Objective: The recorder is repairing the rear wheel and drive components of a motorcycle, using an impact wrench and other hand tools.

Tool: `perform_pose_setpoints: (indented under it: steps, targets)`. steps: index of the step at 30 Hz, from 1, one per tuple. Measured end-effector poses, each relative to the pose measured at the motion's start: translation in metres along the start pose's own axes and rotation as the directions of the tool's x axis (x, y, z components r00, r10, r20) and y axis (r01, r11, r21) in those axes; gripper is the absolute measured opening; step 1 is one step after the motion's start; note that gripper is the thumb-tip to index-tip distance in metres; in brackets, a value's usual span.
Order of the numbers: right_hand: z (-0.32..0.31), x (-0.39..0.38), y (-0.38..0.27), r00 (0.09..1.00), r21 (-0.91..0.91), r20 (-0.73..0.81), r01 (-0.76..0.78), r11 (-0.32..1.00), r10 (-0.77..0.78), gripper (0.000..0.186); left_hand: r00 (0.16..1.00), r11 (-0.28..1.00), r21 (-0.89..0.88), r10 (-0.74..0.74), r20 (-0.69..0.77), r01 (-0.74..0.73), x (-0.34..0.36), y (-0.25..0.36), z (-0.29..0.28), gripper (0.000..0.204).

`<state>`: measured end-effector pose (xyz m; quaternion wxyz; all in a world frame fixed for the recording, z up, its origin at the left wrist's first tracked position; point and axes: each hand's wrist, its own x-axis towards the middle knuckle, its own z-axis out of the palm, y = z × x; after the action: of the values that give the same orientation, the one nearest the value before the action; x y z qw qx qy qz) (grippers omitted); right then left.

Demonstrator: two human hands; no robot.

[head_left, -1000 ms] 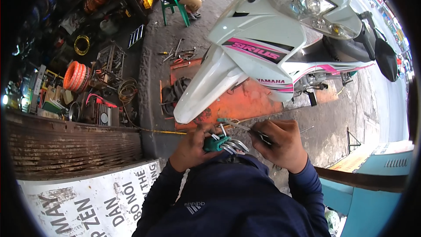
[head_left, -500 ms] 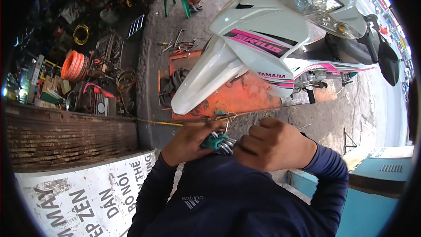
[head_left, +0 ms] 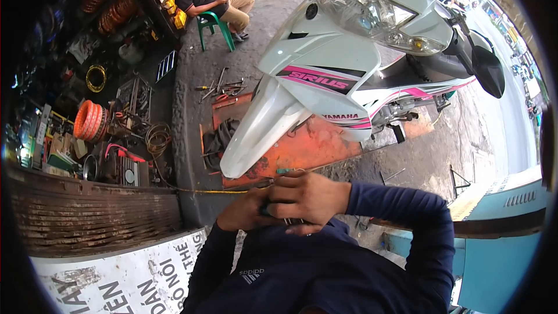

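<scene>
In front of my chest, both hands are together on a hex key set point(head_left: 292, 221) with a green holder, now mostly covered by my fingers. My left hand point(head_left: 241, 210) is closed around the holder end. Over the set from the right, my right hand point(head_left: 314, 199) curls its fingers, overlapping the left fingertips. Only a little of the silver keys shows below the right fingers. Beyond my hands stands a white motorbike point(head_left: 331, 40) with pink and black stripes, its front mudguard point(head_left: 261, 134) pointing toward me.
An orange lift plate point(head_left: 279, 151) lies under the motorbike. Loose hand tools point(head_left: 221, 87) rest on the ground beyond it. At the left are a cluttered workbench with an orange coil point(head_left: 90, 121) and a white sign point(head_left: 128, 273). A person point(head_left: 203, 0) sits on a green chair point(head_left: 215, 26).
My right hand has come left and down onto the hex key set, covering most of it. The view has shifted, so more of the seated person shows, and a second person appears behind.
</scene>
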<state>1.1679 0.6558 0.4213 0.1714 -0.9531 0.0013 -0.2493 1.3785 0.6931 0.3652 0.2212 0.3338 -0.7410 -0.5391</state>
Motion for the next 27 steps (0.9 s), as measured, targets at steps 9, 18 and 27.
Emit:
perform_pose_setpoints:
  steps: [9,18,27]
  targets:
    - [0.011,-0.053,-0.004,0.483,0.864,0.205,-0.499,0.075,0.851,0.017,0.986,0.998,0.059,-0.010,-0.164,0.020,0.010,0.008,0.009,0.064]
    - [0.040,-0.094,-0.006,0.304,0.898,0.184,-0.440,-0.033,0.935,0.030,0.998,0.971,0.237,0.005,-0.062,0.010,0.047,-0.003,0.049,0.060]
    - [0.104,-0.180,0.025,0.142,0.834,0.460,-0.409,-0.372,0.876,0.028,0.965,0.963,0.083,-0.251,-0.075,0.257,0.071,-0.080,0.130,0.063]
